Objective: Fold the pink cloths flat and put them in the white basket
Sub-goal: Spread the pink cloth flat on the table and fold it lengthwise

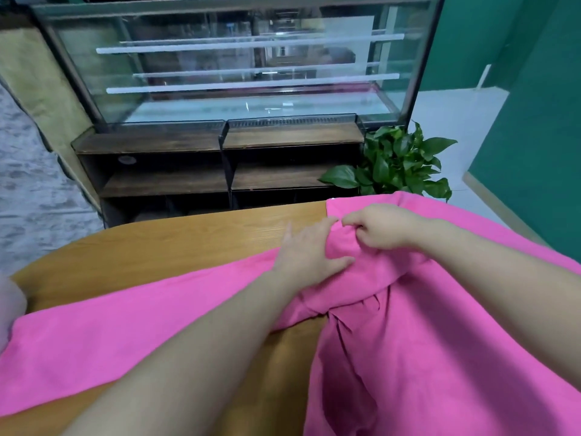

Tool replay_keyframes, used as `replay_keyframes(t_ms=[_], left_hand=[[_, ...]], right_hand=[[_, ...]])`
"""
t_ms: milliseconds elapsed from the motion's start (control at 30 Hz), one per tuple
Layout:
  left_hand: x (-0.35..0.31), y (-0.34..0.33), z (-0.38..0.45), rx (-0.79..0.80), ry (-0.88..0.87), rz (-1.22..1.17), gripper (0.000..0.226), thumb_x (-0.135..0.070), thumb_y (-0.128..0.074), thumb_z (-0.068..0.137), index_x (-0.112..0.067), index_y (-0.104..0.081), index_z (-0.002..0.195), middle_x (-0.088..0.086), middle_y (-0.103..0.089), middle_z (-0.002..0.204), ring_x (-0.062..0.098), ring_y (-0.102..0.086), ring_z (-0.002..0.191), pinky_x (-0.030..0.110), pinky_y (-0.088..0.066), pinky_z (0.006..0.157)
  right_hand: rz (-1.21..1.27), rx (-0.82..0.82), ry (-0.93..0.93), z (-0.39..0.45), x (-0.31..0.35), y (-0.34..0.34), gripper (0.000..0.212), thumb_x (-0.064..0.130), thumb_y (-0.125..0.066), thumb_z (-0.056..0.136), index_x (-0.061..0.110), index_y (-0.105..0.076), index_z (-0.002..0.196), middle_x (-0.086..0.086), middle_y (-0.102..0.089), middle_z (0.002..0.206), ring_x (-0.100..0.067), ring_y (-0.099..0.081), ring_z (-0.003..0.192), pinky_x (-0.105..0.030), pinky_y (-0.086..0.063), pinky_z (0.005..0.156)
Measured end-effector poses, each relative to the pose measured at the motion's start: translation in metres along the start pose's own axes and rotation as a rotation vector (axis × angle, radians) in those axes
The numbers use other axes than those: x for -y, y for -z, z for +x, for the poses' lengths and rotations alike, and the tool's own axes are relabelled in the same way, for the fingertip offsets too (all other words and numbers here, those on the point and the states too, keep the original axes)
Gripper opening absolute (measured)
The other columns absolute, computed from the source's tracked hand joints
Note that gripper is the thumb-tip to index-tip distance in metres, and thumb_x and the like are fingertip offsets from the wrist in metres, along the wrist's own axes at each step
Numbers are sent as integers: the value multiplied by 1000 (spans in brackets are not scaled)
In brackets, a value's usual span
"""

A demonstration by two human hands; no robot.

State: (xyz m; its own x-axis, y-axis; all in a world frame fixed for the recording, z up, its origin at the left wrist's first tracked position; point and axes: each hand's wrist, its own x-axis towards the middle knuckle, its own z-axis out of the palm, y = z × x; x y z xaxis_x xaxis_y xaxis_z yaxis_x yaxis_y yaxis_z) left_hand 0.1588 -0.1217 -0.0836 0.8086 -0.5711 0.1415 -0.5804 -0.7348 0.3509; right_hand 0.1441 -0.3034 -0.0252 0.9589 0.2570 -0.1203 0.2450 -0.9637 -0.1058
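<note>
A large pink cloth (440, 341) lies rumpled over the right half of the wooden table (163, 247), with a long flat strip (110, 325) stretching to the left edge of the view. My left hand (309, 247) lies on a bunched fold near the table's far edge, fingers spread and fairly straight. My right hand (380, 228) pinches the same bunched fold between thumb and curled fingers, just right of the left hand. No white basket is in view.
Beyond the table stands a glass display case (245, 64) on a dark wooden shelf unit (220, 171). A green potted plant (399, 162) sits at the table's far right corner, beside a green wall (534, 121). A pale blurred object (9, 303) shows at the left edge.
</note>
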Motion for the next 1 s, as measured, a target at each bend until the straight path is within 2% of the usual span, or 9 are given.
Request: replay_keyframes(t_ms=[100, 200, 333, 433, 567, 700, 767, 900, 1000], left_hand=[[-14, -8, 28, 77, 59, -32, 40, -56, -55, 92, -29, -59, 122, 0, -69, 117, 26, -61, 110, 37, -43, 89], [-4, -22, 35, 24, 107, -49, 30, -51, -53, 95, -24, -65, 102, 1, -71, 101, 27, -64, 96, 35, -48, 71], [10, -38, 37, -31, 190, -167, 25, -45, -56, 92, -21, -62, 95, -2, -71, 92, 28, -64, 90, 38, -51, 70], [8, -46, 43, -18, 223, -222, 23, -43, -61, 88, -21, -62, 94, -2, -71, 92, 27, -64, 90, 41, -52, 74], [8, -55, 51, 76, 252, -276, 32, -43, -63, 78, -22, -61, 103, 2, -70, 103, 28, -63, 98, 41, -52, 82], [6, -60, 58, 123, 315, -280, 42, -54, -54, 86, -20, -59, 111, 6, -67, 113, 28, -62, 104, 38, -50, 90], [7, -61, 63, 89, 356, -259, 31, -40, -47, 95, -15, -58, 109, 13, -66, 117, 33, -61, 107, 37, -48, 88], [7, -61, 64, 45, 359, -87, 13, -32, -41, 99, -22, -42, 89, 13, -67, 109, 35, -61, 101, 37, -40, 74], [5, -62, 60, 21, 356, 33, 13, -36, -40, 100, -25, -45, 95, 9, -67, 111, 34, -62, 104, 37, -41, 76]], right_hand=[[138, -21, -19, 0, -13, 0, 12, 21, -57, 89, 20, -61, 101, 8, -60, 81, -21, -57, 81, -29, -36, 62], [247, 66, -134, -10, -48, 0, 37, 48, -71, 83, 31, -57, 113, 16, -59, 91, -13, -57, 88, -27, -41, 74], [479, 205, -279, -32, -106, -20, 39, 43, -82, 76, 23, -63, 104, 3, -67, 102, -17, -62, 95, -32, -48, 88], [713, 96, -400, -39, -135, -41, 34, 31, -79, 74, 14, -70, 101, -5, -74, 99, -27, -70, 93, -38, -55, 88], [1057, -107, -463, -29, -139, -49, 8, 21, -69, 88, 19, -63, 92, 4, -66, 77, -13, -59, 67, -28, -45, 61], [1032, -246, -540, -9, -137, -57, 27, 20, -63, 94, 24, -56, 120, 13, -50, 73, 0, -50, 48, -15, -35, 46], [989, -267, -557, -3, -137, -66, 33, 14, -58, 97, 20, -50, 128, 13, -48, 80, 8, -49, 39, -9, -33, 37], [922, -228, -591, -7, -140, -78, 41, 35, -65, 93, 26, -50, 130, 6, -57, 118, 0, -57, 77, -18, -40, 63], [1050, -165, -641, -14, -145, -79, 44, 55, -77, 73, 26, -58, 99, 8, -59, 95, -14, -55, 76, -26, -38, 60]])
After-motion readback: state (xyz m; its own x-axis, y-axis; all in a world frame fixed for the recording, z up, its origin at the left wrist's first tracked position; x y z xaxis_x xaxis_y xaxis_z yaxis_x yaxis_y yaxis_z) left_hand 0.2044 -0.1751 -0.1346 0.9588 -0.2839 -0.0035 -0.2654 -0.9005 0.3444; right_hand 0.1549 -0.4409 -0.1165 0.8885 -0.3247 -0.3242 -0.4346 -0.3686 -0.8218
